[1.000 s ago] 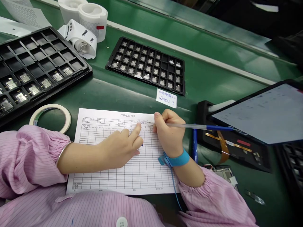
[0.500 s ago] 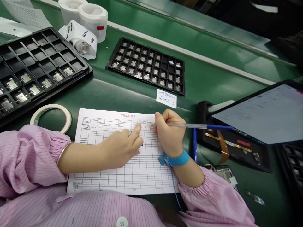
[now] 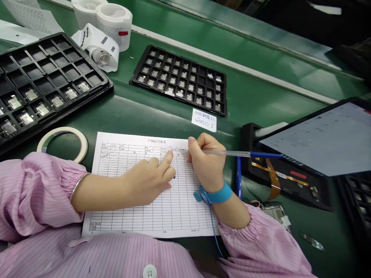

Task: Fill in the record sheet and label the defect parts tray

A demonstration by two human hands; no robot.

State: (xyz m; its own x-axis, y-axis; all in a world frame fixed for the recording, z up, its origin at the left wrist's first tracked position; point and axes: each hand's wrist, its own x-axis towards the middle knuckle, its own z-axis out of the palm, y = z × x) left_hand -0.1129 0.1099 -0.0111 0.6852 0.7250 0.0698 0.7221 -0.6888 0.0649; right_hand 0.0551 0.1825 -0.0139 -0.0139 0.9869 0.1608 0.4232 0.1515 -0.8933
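A printed form [image 3: 139, 220] with a table grid lies flat on the green bench. My right hand [image 3: 207, 160], wearing a blue wrist strap [image 3: 217, 194], is closed around a clear pen [image 3: 234, 153] with a blue end. The pen's tip is at the form's upper rows, where some handwriting shows. My left hand [image 3: 149, 177] rests on the middle of the form, index finger stretched toward the written row and the other fingers bent. A small blue object [image 3: 174, 177] pokes out from its bent fingers; most of it is hidden.
Black trays [image 3: 179, 79] of small metal parts sit behind the form and at the left. A tape ring [image 3: 82, 144], label rolls [image 3: 114, 27] and a handwritten note [image 3: 203, 120] lie around. To the right stand a tablet [image 3: 321, 139] and a blue pen-like stick [image 3: 238, 177].
My right hand and the pen have shifted very slightly left along the upper row. The left hand has stayed in place.
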